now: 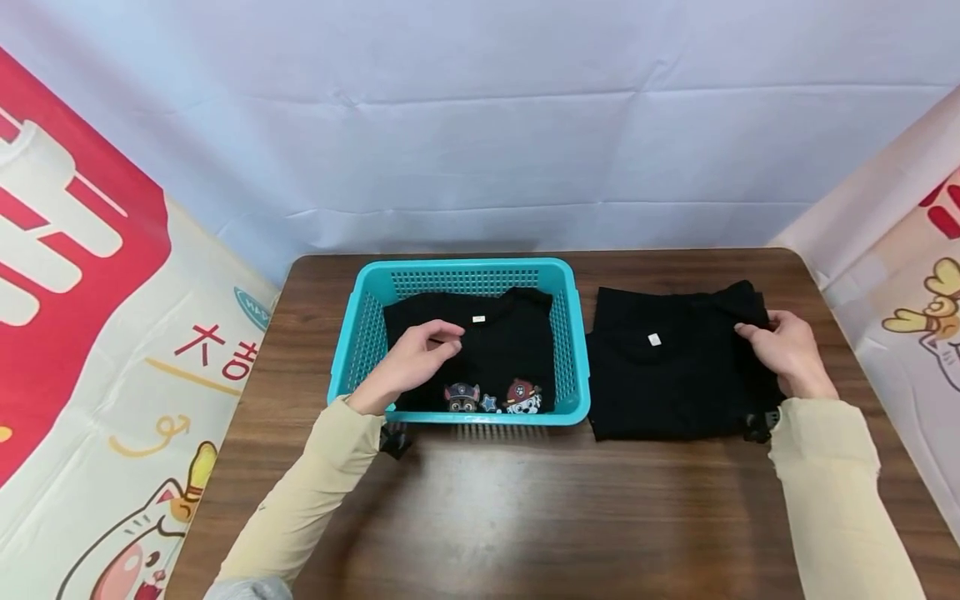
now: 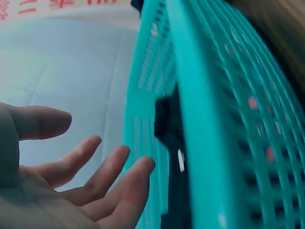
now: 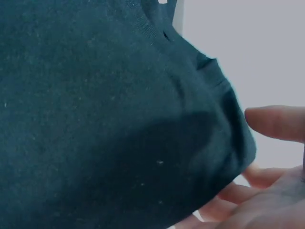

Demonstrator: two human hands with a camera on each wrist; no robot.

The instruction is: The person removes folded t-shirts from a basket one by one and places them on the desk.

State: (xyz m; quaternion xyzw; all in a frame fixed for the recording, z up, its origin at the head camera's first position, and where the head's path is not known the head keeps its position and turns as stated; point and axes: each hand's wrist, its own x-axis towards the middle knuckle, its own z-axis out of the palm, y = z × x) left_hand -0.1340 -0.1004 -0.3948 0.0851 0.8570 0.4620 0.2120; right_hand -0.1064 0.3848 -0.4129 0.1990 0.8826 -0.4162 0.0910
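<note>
In the head view, a black T-shirt (image 1: 517, 350) with cartoon dog prints lies folded inside a turquoise basket (image 1: 581, 367). My left hand (image 1: 420, 358) hovers over the basket's left part, holding nothing; the left wrist view shows its fingers (image 2: 138, 179) loosely bent and apart from the basket's wall. To the right of the basket, another folded black T-shirt (image 1: 675, 375) with a white label lies on the table. My right hand (image 1: 791, 354) is at this shirt's right edge. In the right wrist view, its fingers reach beneath the edge while the thumb (image 3: 271, 121) stands spread beside the cloth.
A brown wooden table (image 1: 480, 517) carries the basket and the loose shirt, which lie side by side, nearly touching. Behind hangs a pale cloth backdrop (image 1: 480, 158). Printed banners (image 1: 202, 400) flank the table on both sides.
</note>
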